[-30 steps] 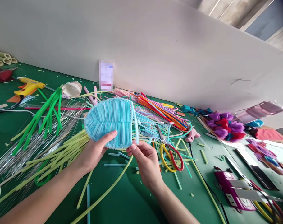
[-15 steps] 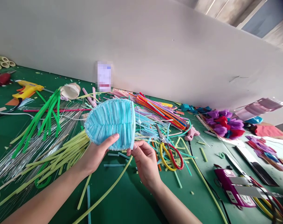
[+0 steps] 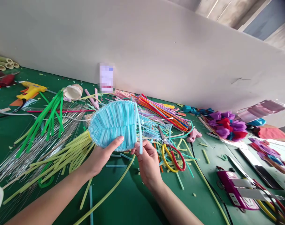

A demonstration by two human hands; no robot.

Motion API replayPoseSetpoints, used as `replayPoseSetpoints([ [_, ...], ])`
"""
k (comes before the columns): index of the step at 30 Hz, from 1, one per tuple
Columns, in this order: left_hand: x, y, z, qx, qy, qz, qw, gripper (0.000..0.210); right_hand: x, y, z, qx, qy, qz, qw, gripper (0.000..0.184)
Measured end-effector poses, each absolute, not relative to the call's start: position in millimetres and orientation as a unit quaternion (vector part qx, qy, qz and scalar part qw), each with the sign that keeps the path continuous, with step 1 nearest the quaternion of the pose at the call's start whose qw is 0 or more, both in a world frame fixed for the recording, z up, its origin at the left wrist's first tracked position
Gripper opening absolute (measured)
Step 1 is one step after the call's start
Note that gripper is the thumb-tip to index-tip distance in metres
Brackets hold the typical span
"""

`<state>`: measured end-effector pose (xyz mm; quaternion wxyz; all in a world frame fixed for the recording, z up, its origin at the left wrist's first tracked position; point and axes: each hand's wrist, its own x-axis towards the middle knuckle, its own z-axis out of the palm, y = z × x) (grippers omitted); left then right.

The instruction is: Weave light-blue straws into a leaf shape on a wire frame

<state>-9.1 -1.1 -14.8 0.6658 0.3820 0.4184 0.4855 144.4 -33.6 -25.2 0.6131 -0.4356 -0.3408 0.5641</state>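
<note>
A rounded light-blue piece made of pipe cleaners [image 3: 113, 123], with ribs running off a middle line, is held up over the table. My left hand [image 3: 103, 156] grips its lower edge, thumb on the front face and fingers hidden behind. Along the straight right side hangs a loose pale-blue pipe cleaner [image 3: 139, 128], slanting away from that side toward the bottom. My right hand [image 3: 148, 161] is closed at the lower right corner, thumb and forefinger pinched by the strip's lower end. Whether the fingertips also touch the ribbed piece is hard to make out.
Scissors with red and yellow handles [image 3: 172, 156] lie right of my right hand. Yellow-green pipe cleaners [image 3: 62, 153] and thin metal wires [image 3: 27, 159] spread at left. A yellow glue gun [image 3: 31, 90] and a pink glue gun [image 3: 194, 135] rest farther off. A purple power strip [image 3: 238, 190] sits at right.
The pale-blue pipe cleaner lay flat along the piece's straight side; now its lower end has swung outward to the right. The view has shifted slightly.
</note>
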Motion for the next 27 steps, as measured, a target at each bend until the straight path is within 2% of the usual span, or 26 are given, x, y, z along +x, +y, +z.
replayPoseSetpoints([
  [11, -7.0, -0.9, -5.8, 0.341, 0.396, 0.500, 0.691, 0.065, 150.0, -35.4, -21.3, -0.417, -0.349, 0.579, 0.607, 0.015],
  [27, -6.4, -1.1, -17.3, 0.358, 0.390, 0.504, 0.683, 0.066, 154.6, -33.0, -25.7, -0.416, -0.352, 0.583, 0.602, 0.018],
])
